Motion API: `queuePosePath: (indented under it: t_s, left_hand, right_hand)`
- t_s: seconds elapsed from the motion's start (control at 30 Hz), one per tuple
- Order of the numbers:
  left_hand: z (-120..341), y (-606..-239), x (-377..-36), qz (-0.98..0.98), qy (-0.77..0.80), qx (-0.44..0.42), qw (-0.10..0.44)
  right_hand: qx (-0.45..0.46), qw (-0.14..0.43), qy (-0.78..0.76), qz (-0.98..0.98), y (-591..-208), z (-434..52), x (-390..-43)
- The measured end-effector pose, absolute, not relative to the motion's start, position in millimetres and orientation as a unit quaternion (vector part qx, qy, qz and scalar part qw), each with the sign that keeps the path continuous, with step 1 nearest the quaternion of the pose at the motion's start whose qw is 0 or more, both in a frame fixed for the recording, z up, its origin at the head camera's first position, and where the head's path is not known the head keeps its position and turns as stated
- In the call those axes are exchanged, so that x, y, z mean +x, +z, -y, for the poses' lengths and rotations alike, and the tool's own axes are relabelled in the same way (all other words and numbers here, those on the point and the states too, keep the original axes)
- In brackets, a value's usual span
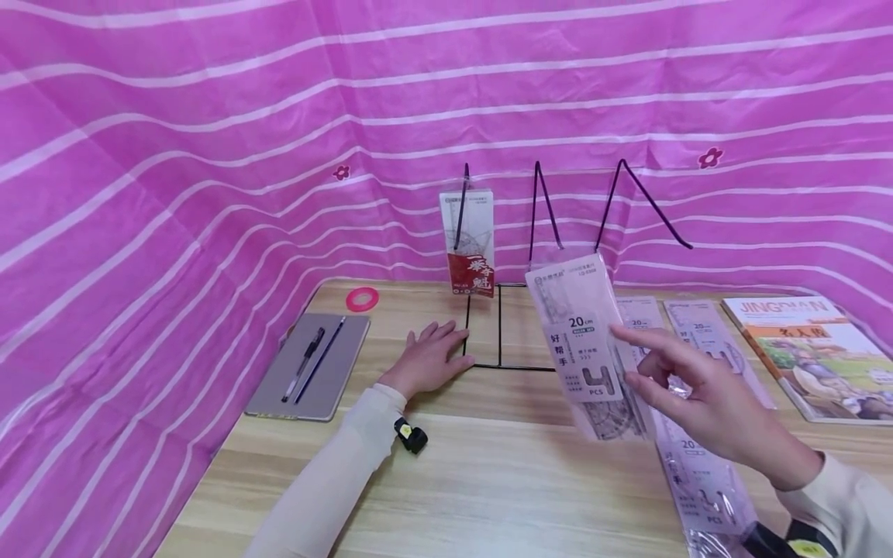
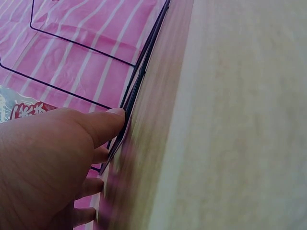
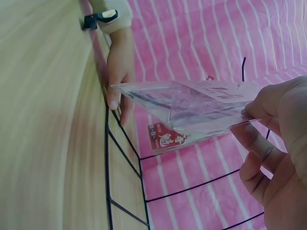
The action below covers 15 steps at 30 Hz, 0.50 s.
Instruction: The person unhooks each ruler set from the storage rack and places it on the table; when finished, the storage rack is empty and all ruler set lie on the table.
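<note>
My right hand (image 1: 705, 395) pinches the right edge of a clear-packed ruler set (image 1: 586, 341), marked 20 cm and 4 PCS, between thumb and index finger. In the head view the pack's top is in front of the middle prong of a black wire display rack (image 1: 537, 209); whether its hole is on that prong I cannot tell. Another ruler set (image 1: 467, 232), white and red, hangs at the rack's left prong. Fingers extended, my left hand (image 1: 432, 356) rests at the left side of the rack's base, its thumb (image 2: 110, 124) touching the wire.
More ruler sets (image 1: 705, 480) lie on the wooden table (image 1: 488, 480) at the right, beside a magazine (image 1: 823, 356). At the left, a pen (image 1: 303, 364) and a pencil (image 1: 321, 360) lie on a grey notebook (image 1: 279, 372), near a pink tape roll (image 1: 362, 299).
</note>
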State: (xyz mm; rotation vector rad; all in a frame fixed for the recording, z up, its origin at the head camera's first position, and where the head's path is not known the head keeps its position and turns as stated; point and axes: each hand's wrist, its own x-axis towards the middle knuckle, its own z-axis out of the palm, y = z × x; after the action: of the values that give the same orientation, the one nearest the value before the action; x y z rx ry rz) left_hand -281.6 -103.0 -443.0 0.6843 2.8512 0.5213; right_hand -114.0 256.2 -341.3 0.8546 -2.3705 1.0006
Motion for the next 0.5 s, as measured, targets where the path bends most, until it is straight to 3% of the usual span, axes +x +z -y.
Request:
queuePosePath:
  t_s: [0.5]
  left_hand:
    - [103.0,-443.6,-281.1,-0.954,0.178,0.227,0.087]
  right_hand:
    - [0.261,0.137,0.413,0.862,-364.1,-282.7,-80.9]
